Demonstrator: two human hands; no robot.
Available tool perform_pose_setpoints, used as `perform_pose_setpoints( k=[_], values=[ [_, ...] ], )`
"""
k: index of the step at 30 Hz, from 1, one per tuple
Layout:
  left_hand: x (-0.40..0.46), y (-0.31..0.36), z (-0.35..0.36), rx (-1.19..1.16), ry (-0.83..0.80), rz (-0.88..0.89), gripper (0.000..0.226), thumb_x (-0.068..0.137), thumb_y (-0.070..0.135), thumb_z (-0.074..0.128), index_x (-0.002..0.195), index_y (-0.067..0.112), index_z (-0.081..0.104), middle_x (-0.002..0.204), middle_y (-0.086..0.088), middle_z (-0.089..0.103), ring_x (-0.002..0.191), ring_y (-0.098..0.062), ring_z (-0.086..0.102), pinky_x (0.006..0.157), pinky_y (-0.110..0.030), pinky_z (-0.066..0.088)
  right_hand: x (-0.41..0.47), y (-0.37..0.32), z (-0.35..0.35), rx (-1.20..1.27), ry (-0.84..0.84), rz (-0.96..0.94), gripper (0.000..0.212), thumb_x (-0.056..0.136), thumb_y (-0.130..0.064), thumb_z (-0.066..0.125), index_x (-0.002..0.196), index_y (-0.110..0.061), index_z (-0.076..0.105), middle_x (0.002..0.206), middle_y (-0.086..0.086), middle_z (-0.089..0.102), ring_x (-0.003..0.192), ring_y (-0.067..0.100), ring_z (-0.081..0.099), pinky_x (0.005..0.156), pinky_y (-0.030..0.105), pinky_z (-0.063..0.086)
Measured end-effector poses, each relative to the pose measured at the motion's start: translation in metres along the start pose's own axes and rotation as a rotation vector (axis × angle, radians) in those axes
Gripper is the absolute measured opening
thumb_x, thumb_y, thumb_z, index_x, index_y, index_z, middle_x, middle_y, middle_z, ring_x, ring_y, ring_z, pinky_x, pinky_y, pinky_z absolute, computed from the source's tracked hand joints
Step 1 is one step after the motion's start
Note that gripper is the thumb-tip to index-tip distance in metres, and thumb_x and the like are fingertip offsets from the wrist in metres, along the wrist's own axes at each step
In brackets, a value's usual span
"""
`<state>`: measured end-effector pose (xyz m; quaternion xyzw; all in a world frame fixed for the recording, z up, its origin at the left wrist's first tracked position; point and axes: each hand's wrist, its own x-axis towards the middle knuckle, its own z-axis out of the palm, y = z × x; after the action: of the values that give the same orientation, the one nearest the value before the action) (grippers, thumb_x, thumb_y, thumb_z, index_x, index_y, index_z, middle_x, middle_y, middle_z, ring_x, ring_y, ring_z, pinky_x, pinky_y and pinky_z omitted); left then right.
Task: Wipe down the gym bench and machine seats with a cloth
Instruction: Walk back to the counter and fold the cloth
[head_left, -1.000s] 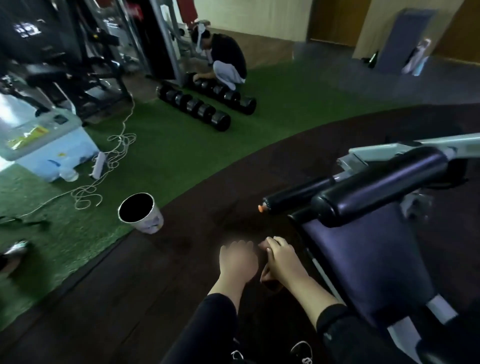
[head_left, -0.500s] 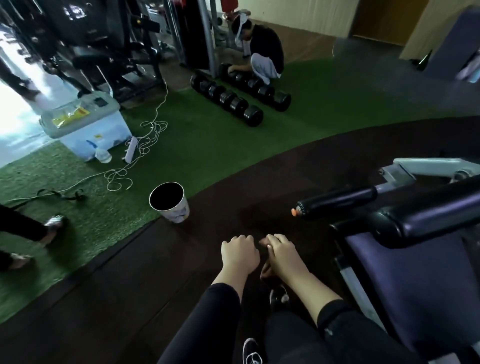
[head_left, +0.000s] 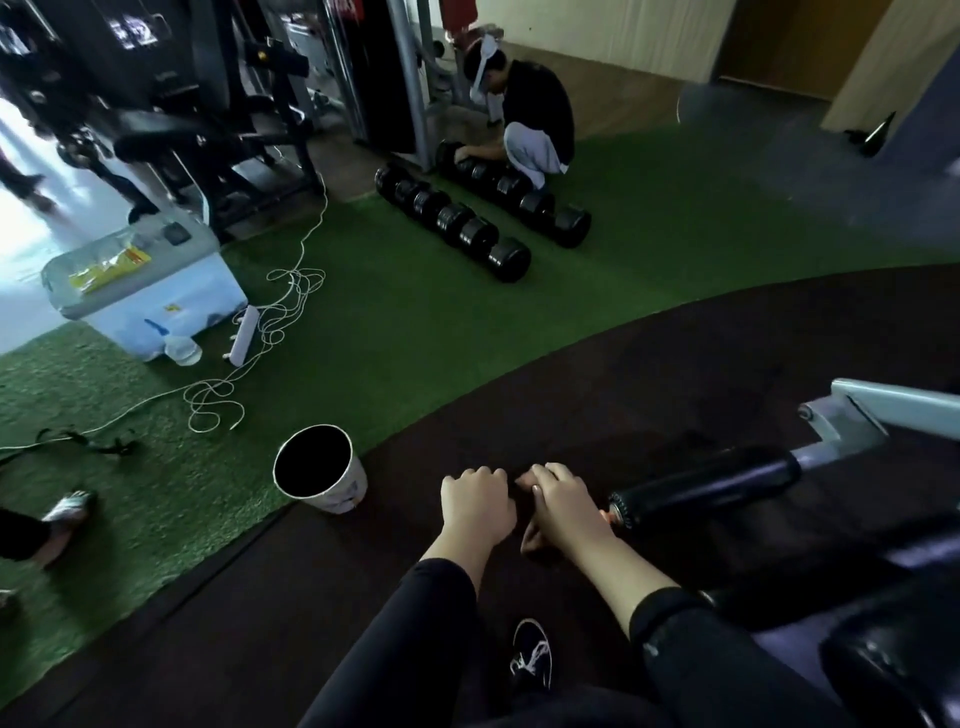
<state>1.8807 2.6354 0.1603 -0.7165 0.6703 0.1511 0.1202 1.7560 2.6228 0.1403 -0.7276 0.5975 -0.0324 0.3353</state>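
My left hand (head_left: 478, 506) and my right hand (head_left: 566, 506) are held together in front of me, knuckles up, fingers curled. A small dark cloth (head_left: 534, 543) hangs under my right hand, and only a corner of it shows between the two hands. Just right of my right hand juts the machine's black roller pad (head_left: 701, 486) with an orange end cap. The purple machine seat (head_left: 779, 638) lies at the lower right, mostly cut off by the frame edge, below a grey metal arm (head_left: 857, 410).
A white cup-shaped bin (head_left: 317, 470) stands on the edge of the dark mat, left of my hands. On the green turf lie a tangled white cable (head_left: 249, 374), a plastic box (head_left: 145, 291) and dumbbell rows (head_left: 452, 221). A person (head_left: 524, 119) crouches there. Someone's foot (head_left: 62, 514) is at far left.
The view has swung left, so the machine seat and roller now sit further right and lower. Both hands stay pressed together around the cloth in the same pose.
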Motion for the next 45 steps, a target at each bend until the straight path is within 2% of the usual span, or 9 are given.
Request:
perform_pose_setpoints(
  k=[6,10,18,21,24,28,33,39,45],
  values=[
    [0.084,0.0,-0.035,-0.034,-0.017,0.018,0.031,0.097,0.028,0.039,0.121,0.016,0.054,0.121,-0.002,0.06,0.113,-0.023,0.055,0.089,-0.037,0.04,0.082,-0.005,-0.033,-0.048,-0.048,0.014,0.056,0.08,-0.013,0.065,0.131,-0.018,0.043,0.141,0.005,0.034,0.127,0.027,0.036,0.101,0.033,0.036],
    [0.155,-0.004,-0.058,-0.022,-0.031,0.062,0.031,0.098,0.03,0.039,0.121,0.016,0.055,0.12,-0.002,0.06,0.113,-0.023,0.056,0.092,-0.038,0.04,0.153,0.002,-0.045,-0.149,-0.129,0.032,0.082,0.054,-0.034,0.08,0.127,-0.018,0.046,0.137,-0.001,0.039,0.124,0.023,0.039,0.097,0.033,0.04],
    [0.328,-0.021,-0.129,0.074,-0.015,0.251,0.03,0.097,0.027,0.04,0.119,0.013,0.054,0.118,-0.004,0.06,0.113,-0.025,0.055,0.087,-0.037,0.04,0.294,-0.004,-0.112,-0.064,0.0,0.182,0.068,0.065,-0.031,0.079,0.124,-0.016,0.047,0.132,0.0,0.039,0.123,0.023,0.042,0.101,0.032,0.036],
    [0.383,-0.016,-0.158,0.102,-0.015,0.333,0.03,0.097,0.028,0.04,0.12,0.014,0.054,0.118,-0.004,0.06,0.112,-0.025,0.055,0.086,-0.036,0.04,0.33,-0.009,-0.147,0.025,0.115,0.312,0.054,0.089,-0.021,0.06,0.137,-0.01,0.037,0.143,0.007,0.033,0.128,0.029,0.036,0.106,0.034,0.034],
    [0.426,-0.001,-0.177,0.142,-0.048,0.415,0.031,0.097,0.028,0.041,0.121,0.014,0.054,0.12,-0.003,0.06,0.112,-0.024,0.055,0.086,-0.036,0.041,0.353,-0.003,-0.169,0.058,0.188,0.394,0.048,0.096,-0.016,0.048,0.141,-0.008,0.033,0.148,0.008,0.029,0.131,0.026,0.032,0.109,0.033,0.029],
    [0.48,0.032,-0.196,0.181,-0.073,0.52,0.036,0.097,0.027,0.041,0.13,0.016,0.051,0.123,-0.003,0.058,0.114,-0.025,0.055,0.088,-0.037,0.042,0.391,0.021,-0.196,0.139,0.255,0.521,0.041,0.1,-0.013,0.036,0.14,-0.01,0.035,0.147,0.008,0.03,0.126,0.029,0.036,0.104,0.033,0.035],
    [0.563,0.093,-0.224,0.239,-0.079,0.622,0.036,0.097,0.027,0.039,0.13,0.015,0.05,0.124,-0.005,0.057,0.115,-0.025,0.054,0.089,-0.037,0.041,0.452,0.07,-0.247,0.199,0.289,0.622,0.042,0.1,-0.016,0.035,0.142,-0.011,0.033,0.145,0.008,0.033,0.126,0.03,0.038,0.103,0.033,0.035],
    [0.676,0.188,-0.27,0.243,-0.078,0.659,0.033,0.097,0.025,0.04,0.125,0.013,0.052,0.121,-0.005,0.058,0.111,-0.026,0.055,0.088,-0.039,0.042,0.54,0.152,-0.336,0.201,0.357,0.634,0.043,0.1,-0.015,0.035,0.142,-0.011,0.033,0.144,0.007,0.033,0.122,0.03,0.039,0.102,0.036,0.038],
    [0.762,0.277,-0.31,0.236,-0.096,0.69,0.041,0.099,0.027,0.04,0.137,0.015,0.046,0.13,-0.004,0.056,0.116,-0.024,0.054,0.093,-0.038,0.041,0.601,0.222,-0.42,0.228,0.406,0.657,0.045,0.1,-0.015,0.033,0.145,-0.011,0.031,0.147,0.007,0.03,0.127,0.03,0.036,0.105,0.036,0.035]
  ],
)
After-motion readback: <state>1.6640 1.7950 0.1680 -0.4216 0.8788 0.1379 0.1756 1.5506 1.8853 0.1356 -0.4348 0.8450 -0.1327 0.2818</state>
